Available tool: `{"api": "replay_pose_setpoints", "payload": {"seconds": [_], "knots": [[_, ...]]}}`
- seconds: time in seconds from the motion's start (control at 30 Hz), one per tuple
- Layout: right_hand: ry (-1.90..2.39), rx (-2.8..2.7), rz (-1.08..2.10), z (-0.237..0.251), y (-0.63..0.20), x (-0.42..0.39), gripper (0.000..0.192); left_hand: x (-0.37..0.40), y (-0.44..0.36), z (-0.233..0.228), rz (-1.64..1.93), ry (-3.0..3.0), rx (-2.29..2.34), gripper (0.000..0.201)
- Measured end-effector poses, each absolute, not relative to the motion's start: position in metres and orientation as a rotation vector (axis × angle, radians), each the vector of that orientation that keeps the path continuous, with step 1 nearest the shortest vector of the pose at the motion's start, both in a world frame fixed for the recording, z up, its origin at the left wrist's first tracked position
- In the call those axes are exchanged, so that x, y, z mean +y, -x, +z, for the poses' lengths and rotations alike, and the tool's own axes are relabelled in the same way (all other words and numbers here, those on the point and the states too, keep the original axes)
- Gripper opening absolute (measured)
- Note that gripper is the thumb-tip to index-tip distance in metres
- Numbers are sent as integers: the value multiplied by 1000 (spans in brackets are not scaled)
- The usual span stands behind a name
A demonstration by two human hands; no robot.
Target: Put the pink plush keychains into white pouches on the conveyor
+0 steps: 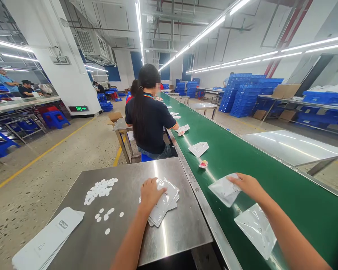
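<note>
On the steel table, my left hand (151,195) grips the far-left edge of a stack of white glossy pouches (163,206), thumb on top and fingers curled. How many pouches it grips is hidden. Over the green conveyor belt, my right hand (249,186) is closed on the corner of a single white pouch (224,190). Nearer to me, another white pouch (256,229) lies flat on the belt beneath my right forearm. Farther along are a small pink-and-yellow item (203,164) and another pouch (198,149).
Round white discs (100,190) lie scattered left on the steel table (124,247), near printed white cards (49,240). A co-worker (149,116) sits ahead, a hand at the green belt (236,157). Across it stands another metal table (295,144). Blue crates (242,93) are stacked behind.
</note>
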State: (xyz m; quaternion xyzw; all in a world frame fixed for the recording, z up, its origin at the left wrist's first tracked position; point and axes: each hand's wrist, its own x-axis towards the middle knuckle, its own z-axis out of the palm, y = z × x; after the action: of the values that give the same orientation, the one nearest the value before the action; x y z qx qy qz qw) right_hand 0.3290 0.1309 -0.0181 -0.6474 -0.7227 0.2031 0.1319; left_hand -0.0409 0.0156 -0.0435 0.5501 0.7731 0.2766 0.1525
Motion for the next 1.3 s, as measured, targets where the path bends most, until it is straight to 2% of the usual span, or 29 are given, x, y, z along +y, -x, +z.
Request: {"api": "replay_pose_setpoints", "payload": {"seconds": [0.07, 0.13, 0.23, 0.37, 0.43, 0.5, 0.57, 0.63, 0.7, 0.77, 0.87, 0.97, 1.13, 1.3], "knots": [[2070, -2012, 469, -31, -351, 147, 39, 22, 56, -53, 764, -1559, 2249, 35], [2146, -1916, 254, -37, -359, 152, 49, 26, 62, -60, 764, -1571, 2244, 21], [1968, -1954, 72, -32, -334, 141, 49, 26, 62, -61, 831, -1602, 2225, 19], [1379, -2231, 366, -17, -252, 106, 39, 19, 50, -49, 952, -1661, 2196, 25], [1081, -2325, 569, -12, -211, 87, 43, 13, 41, -40, 1000, -1682, 2120, 25], [879, -2376, 735, -8, -180, 73, 35, 7, 32, -31, 1078, -1619, 1910, 30], [779, -2386, 822, -5, -163, 67, 24, 2, 25, -24, 1121, -1423, 1583, 46], [733, -2376, 885, -3, -159, 69, 26, -1, 21, -22, 1051, -1184, 1280, 59], [806, -2374, 976, -1, -167, 81, 27, -1, 14, -26, 952, -1008, 1108, 55], [1166, -2330, 987, 0, -186, 102, 33, -1, 5, -35, 928, -902, 1061, 50], [1824, -2097, 773, -2, -225, 140, 51, 0, -13, -49, 1000, -828, 1080, 51], [2068, -2011, 717, -10, -252, 163, 56, 0, -27, -57, 1049, -829, 1093, 50], [2057, -2100, 643, -33, -241, 148, 42, -3, -32, -52, 1080, -859, 1055, 48], [1824, -2220, 625, -26, -230, 113, 43, -9, -33, -45, 1119, -1035, 1062, 40]]}}
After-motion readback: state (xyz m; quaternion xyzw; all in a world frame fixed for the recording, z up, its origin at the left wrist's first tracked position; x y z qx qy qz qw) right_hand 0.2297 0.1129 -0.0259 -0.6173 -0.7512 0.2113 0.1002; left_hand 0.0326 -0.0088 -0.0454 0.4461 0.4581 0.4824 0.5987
